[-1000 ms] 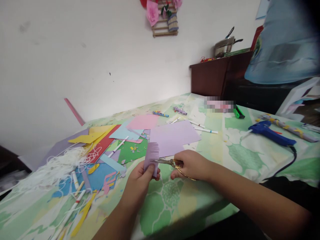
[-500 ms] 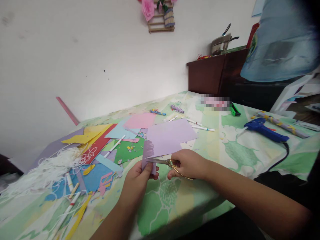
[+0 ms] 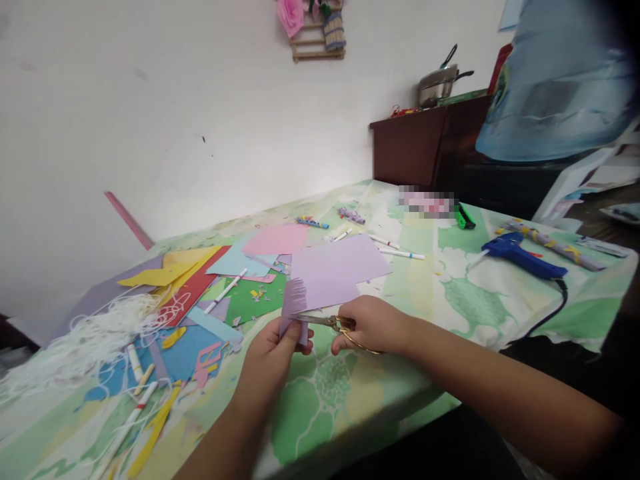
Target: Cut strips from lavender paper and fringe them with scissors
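My left hand pinches the lower end of a narrow purple paper strip, thumb on top. Fine cuts run along the strip's right edge like a fringe. My right hand is closed round the gold handles of a pair of scissors. The blades point left and lie across the strip just above my left thumb; how far apart they are is hard to see. Behind the strip a larger light purple sheet lies on the table.
White string lies tangled at the left near coloured paper, with markers around it. A blue glue gun with a black cord rests at the right, near a green cutter and a decorated stick. The patterned tablecloth drops at the near edge.
The whole view has shifted slightly, so things sit a little further left and up. Both hands keep their holds; the scissors stay at nearly the same place on the strip.
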{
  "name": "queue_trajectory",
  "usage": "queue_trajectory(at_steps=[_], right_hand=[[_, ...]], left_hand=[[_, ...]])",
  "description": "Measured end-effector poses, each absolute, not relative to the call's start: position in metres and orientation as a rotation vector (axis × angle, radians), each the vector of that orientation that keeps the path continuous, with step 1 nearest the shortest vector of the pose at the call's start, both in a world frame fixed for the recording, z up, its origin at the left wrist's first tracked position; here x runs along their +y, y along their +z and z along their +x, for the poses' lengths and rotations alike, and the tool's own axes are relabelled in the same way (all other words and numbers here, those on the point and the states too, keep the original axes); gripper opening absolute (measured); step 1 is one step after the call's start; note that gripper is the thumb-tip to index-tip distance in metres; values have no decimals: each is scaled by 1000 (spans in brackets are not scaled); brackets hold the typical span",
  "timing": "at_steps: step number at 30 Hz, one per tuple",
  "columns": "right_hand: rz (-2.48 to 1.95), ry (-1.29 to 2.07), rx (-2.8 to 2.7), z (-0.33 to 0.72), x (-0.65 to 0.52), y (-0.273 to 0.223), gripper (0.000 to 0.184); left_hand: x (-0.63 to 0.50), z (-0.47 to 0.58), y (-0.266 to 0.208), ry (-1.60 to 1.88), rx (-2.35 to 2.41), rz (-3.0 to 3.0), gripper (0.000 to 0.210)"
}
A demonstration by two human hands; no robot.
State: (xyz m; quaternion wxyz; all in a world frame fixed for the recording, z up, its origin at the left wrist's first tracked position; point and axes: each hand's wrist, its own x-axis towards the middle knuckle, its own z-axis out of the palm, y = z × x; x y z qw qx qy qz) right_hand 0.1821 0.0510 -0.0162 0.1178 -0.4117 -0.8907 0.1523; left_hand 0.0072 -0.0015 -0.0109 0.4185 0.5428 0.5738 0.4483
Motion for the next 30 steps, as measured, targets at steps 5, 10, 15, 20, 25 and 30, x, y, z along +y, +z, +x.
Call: queue_trajectory(at_steps=[5,10,15,20,25,30], right_hand=[[-1157,422,-2590,182,52,-17,49],[-1161,448,-2577,183,53,-18,50],[-1127,437,-2583,184,51,-17,50],[-1123,406,-2587,184,50,-19,51],[-1100,376,-2605,182,50,-20,52],[-1143,290,-2631,181,50,-19,53]], left_hand=[[-2,7,-7,1101,1426,1373,20],[-2,7,-7,1114,1426,1345,20],[-4,7,-6,1144,1414,1337,18],[-5,9,-5,1152,1401,1348,16],[-5,9,-5,1145,1417,1370,17],[-3,8,-6,1127,1425,1403,19]])
